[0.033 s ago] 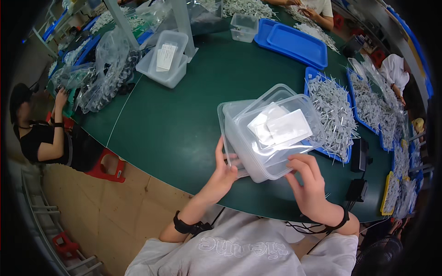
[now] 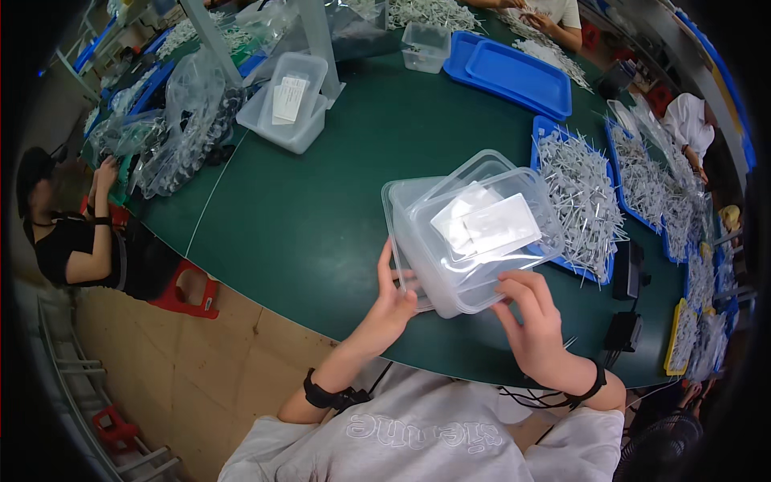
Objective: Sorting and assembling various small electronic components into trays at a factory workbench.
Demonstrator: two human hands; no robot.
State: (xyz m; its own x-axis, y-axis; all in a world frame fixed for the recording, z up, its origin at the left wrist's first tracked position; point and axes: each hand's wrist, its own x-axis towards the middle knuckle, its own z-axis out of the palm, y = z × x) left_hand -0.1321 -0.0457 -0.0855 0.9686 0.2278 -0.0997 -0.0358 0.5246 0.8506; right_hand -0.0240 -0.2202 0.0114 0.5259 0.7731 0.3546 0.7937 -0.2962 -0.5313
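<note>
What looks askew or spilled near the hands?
The clear containers between the left hand and right hand look askew: their rims point different ways instead of lining up. Beside them, thin pale pieces jut over the rim of the blue tray, which looks overfull.

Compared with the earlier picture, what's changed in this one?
Very little: the right hand has edged slightly left, and the clear boxes have shifted barely, their far rim a touch nearer the person. Nothing was taken up or let go. The left hand and blue trays look much the same.
</note>
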